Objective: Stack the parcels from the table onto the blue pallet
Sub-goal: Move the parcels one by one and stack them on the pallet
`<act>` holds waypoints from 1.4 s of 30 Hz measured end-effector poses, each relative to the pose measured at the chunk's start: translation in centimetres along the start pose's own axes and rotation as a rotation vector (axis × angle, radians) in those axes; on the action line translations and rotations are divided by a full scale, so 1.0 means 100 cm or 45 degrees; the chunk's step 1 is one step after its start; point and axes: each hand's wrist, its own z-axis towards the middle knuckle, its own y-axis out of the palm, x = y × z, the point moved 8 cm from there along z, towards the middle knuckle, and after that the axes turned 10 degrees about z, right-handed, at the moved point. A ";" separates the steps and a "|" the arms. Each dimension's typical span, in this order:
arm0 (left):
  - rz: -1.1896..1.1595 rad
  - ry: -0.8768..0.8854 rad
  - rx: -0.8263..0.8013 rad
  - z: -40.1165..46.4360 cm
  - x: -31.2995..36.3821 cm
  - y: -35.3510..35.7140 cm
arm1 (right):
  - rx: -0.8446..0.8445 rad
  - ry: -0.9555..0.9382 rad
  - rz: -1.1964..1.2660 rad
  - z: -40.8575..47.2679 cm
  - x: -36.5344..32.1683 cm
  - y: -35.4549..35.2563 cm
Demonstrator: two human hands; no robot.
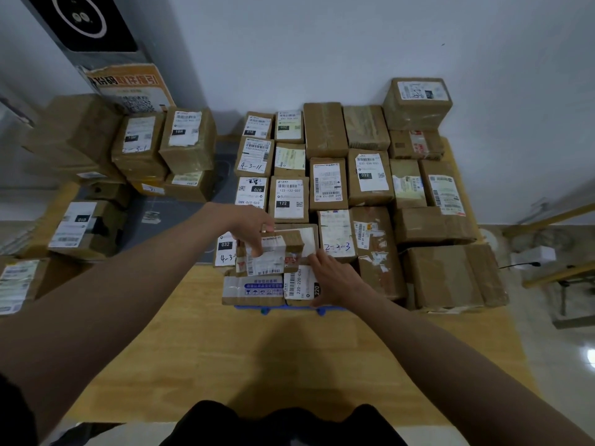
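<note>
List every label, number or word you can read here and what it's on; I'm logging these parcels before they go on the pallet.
"122-122-C07" and "122": parcel
"4-3-11": handwritten, parcel
"070": parcel
"032": parcel
"032": parcel beside the left hand
"220-220-040" and "220": parcel under the right hand
"010": parcel
Fine print and the orange sign are too blurred.
</note>
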 end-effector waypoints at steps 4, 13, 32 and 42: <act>0.019 0.015 0.007 0.006 0.006 -0.004 | -0.029 0.041 0.084 -0.003 0.012 -0.007; -0.263 -0.012 0.146 0.024 0.031 -0.033 | 0.029 0.366 0.424 -0.011 0.084 -0.066; -1.065 -0.078 0.232 0.126 0.151 -0.020 | 0.232 0.702 0.980 -0.026 0.166 -0.066; -0.707 -0.223 0.260 0.175 0.155 -0.020 | 0.163 0.903 0.839 -0.005 0.184 -0.049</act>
